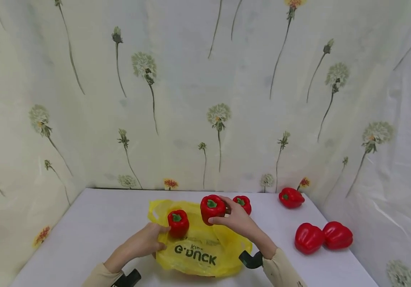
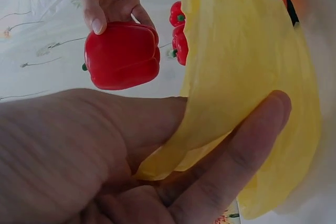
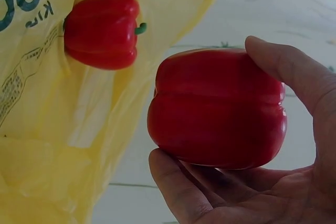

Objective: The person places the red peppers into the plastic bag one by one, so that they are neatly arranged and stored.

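Note:
A yellow plastic bag (image 1: 199, 259) with dark lettering lies spread on the table. My left hand (image 1: 146, 241) pinches its left edge; in the left wrist view the plastic (image 2: 231, 66) passes between thumb and fingers. One red bell pepper (image 1: 178, 229) with a green stem rests against the yellow plastic beside that hand; I cannot tell how far inside the bag it sits. Above the bag's right part, my right hand (image 1: 239, 221) grips a second red bell pepper (image 1: 209, 211). Thumb and fingers wrap this pepper (image 3: 218, 111) from either side in the right wrist view.
Behind the right hand sits another red bell pepper (image 1: 244, 204). Farther right on the white table (image 1: 105, 223) are a pepper near the back corner (image 1: 291, 198) and two side by side, a left one (image 1: 308, 239) and a right one (image 1: 338, 235). Flower-printed curtain (image 1: 176, 119) surrounds the table.

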`<state>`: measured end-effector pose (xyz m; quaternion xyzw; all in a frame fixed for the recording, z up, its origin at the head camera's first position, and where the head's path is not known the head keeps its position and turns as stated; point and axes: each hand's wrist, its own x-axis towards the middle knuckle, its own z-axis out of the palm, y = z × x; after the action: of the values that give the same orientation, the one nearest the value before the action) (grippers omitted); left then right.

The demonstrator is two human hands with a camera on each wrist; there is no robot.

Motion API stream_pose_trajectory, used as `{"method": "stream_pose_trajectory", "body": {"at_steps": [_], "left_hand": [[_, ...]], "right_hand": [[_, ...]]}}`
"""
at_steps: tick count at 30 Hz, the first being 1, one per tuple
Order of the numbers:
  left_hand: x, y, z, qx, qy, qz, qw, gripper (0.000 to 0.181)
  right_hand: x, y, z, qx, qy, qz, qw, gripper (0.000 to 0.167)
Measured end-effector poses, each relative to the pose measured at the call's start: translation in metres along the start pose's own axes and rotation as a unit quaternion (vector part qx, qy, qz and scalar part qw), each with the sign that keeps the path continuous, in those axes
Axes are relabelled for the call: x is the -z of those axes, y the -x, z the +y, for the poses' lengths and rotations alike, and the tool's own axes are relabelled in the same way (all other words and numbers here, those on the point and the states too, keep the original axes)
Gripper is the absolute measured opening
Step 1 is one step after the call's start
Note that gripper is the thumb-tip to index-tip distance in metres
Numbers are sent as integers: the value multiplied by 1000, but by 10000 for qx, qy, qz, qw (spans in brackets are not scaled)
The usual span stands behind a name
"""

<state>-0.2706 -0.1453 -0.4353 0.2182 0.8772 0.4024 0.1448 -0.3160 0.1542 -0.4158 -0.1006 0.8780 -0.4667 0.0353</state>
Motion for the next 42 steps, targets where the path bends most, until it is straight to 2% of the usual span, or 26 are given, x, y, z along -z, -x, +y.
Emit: {"method": "stream_pose_trajectory", "body": {"at_steps": [8,14,20,28,33,42], "left_hand": [[1,-1,5,147,-61,68,9999,54],[0,-4,6,159,-41,26,9999,53],[1,-3,9,185,-83,87,9998,52],[-1,0,11,197,-88,89,9997,51],[-1,0,9,234,-68,100,9997,50],[-2,-2,7,336,11,113,9994,51]], "right_hand": [[-8,0,-7,120,-35,-161,9998,93],[-10,1,-6,43,55,-207,9998,91],[-14,-1,-5,91,4,-171,9998,90],[-21,-3,1,162,-274,-313,9990,91],[-26,-5,5,278,-221,-337,9988,89],[-32,-10,11,208,-197,-234,9993,88]]}}
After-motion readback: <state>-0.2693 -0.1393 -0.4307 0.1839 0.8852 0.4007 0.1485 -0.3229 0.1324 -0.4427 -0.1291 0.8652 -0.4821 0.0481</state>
